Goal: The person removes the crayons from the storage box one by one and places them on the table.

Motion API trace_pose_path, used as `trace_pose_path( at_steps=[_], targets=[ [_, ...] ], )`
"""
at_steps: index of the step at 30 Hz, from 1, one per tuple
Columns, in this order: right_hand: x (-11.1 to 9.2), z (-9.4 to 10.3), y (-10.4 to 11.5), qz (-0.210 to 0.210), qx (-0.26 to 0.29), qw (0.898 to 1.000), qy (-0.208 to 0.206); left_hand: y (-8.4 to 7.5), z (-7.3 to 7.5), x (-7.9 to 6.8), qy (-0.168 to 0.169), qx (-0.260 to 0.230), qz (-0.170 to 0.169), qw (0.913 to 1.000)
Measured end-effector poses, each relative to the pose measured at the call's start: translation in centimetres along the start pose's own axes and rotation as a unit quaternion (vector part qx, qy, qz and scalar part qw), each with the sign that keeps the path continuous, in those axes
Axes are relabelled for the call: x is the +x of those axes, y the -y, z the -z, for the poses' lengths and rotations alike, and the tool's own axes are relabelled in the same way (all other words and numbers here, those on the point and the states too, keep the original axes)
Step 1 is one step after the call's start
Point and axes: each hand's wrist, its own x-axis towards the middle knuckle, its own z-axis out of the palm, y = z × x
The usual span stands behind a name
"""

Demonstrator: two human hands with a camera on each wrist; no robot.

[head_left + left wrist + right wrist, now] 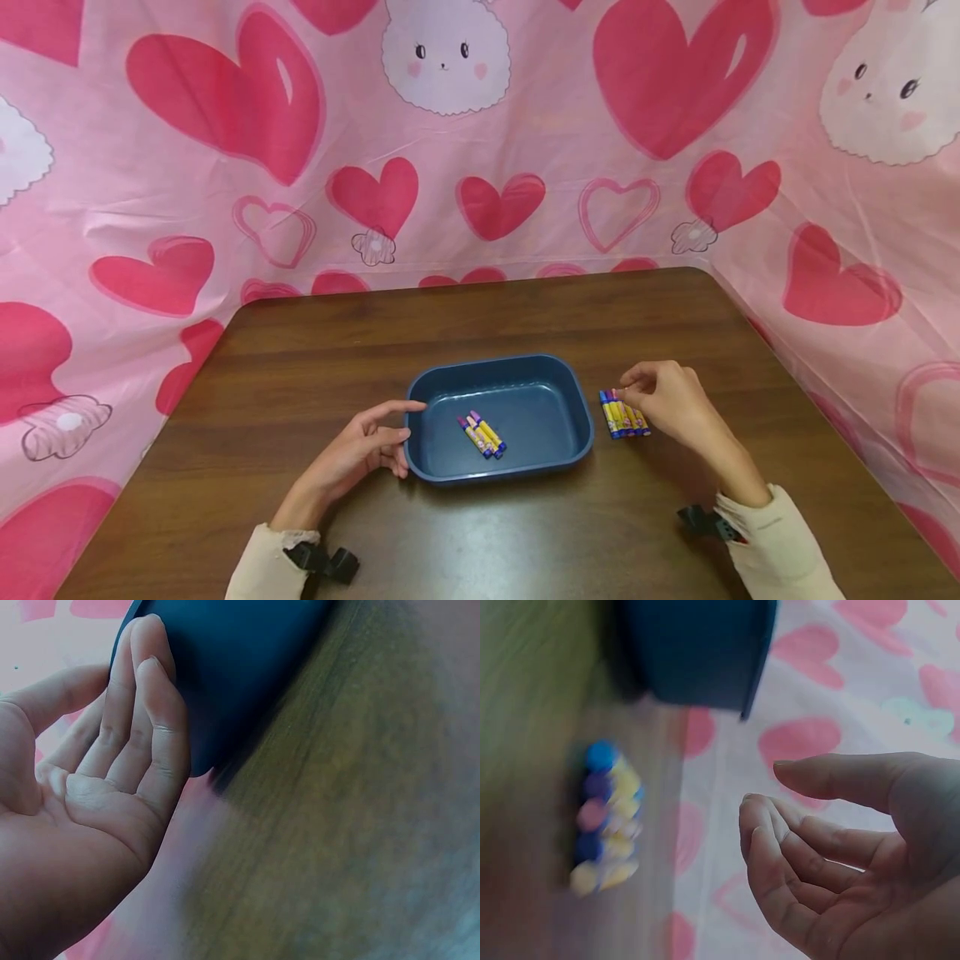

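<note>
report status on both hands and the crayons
Left hand touching blue tray. Right hand empty, near crayon row. Three crayons in tray. No obstruction seen between right hand and row.

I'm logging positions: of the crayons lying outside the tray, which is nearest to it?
The crayon with the bright blue tip, at the tray-side end of the row; the others lie farther from the tray.

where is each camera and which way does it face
Head: on the head, facing forward and down at the blue tray, crayon row and heart-print cloth; left hand, right hand and sleeves show.
Left wrist: on that wrist, facing the tray's side and wooden tabletop; the left hand's palm shows.
Right wrist: on that wrist, facing the blurred crayon row and tray; right hand shows.
Both wrist views share the tray and cloth.
</note>
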Motion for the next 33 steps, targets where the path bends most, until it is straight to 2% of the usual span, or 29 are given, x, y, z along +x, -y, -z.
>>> trace_pose_path(
  at_steps=[6, 11, 19, 30, 33],
  targets=[
    [0.5, -0.4, 2.7, 0.043, 0.023, 0.999, 0.007, 0.1, 0.0, 0.0, -0.001, -0.001, 0.001, 1.0],
    [1.3, -1.0, 4.2, 0.07, 0.045, 0.996, 0.035, 0.0, 0.0, -0.1, -0.003, 0.0, 0.004, 1.0],
    [2.6, -2.7, 6.4, 0.05, 0.137, 0.98, 0.133, 0.0, 0.1, 0.0, -0.003, 0.005, 0.002, 1.0],
    [4.2, -6.7, 8.3, 0.053, 0.155, 0.961, 0.225, 0.1, 0.1, 0.0, 0.001, 0.005, -0.004, 1.0],
    [4.5, -7.7, 8.8, 0.05, 0.145, 0.958, 0.241, 0.1, 0.1, 0.0, 0.001, 0.008, -0.005, 1.0]
  ],
)
